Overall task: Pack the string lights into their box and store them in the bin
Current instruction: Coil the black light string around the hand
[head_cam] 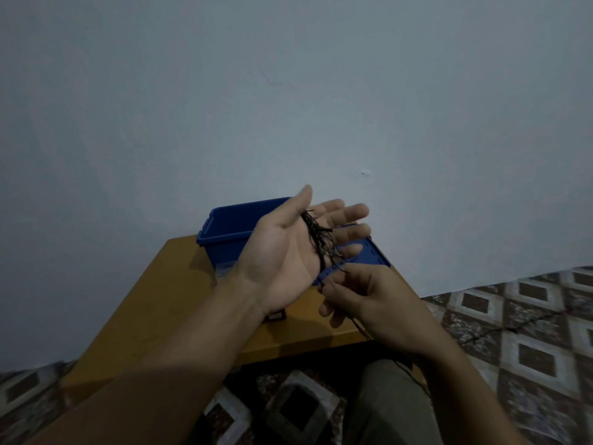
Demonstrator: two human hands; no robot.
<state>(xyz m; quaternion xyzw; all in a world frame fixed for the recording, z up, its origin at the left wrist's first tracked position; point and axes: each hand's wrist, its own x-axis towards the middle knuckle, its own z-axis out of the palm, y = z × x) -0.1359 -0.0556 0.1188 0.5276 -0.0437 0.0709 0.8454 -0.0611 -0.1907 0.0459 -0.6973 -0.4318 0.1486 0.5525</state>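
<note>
Left hand [282, 252] raised palm-up over the table, fingers straight and spread, thumb pointing up; dark string lights [316, 234] lie in a bundle of loops across the palm at the base of the fingers, short stubs sticking out of the bundle.

Right hand [369, 303] just below and right of the left, fingers curled; thumb and forefinger pinch the dark wire where it leaves the left palm's edge; the wire runs on under the right wrist, and a dark line of it trails away over the patterned floor tiles [529, 316] to the right.

Blue plastic bin [224, 232] stands open on the far side of the yellow-brown wooden table [154, 303], against the pale wall [288, 91], partly hidden by the left hand; blue lid [369, 255] lies flat just right of it, behind the fingers.

Small dark object [276, 315] on the table, mostly hidden under the left wrist; cannot tell what it is.

Olive trouser leg [385, 406] at the bottom edge; light is dim.
</note>
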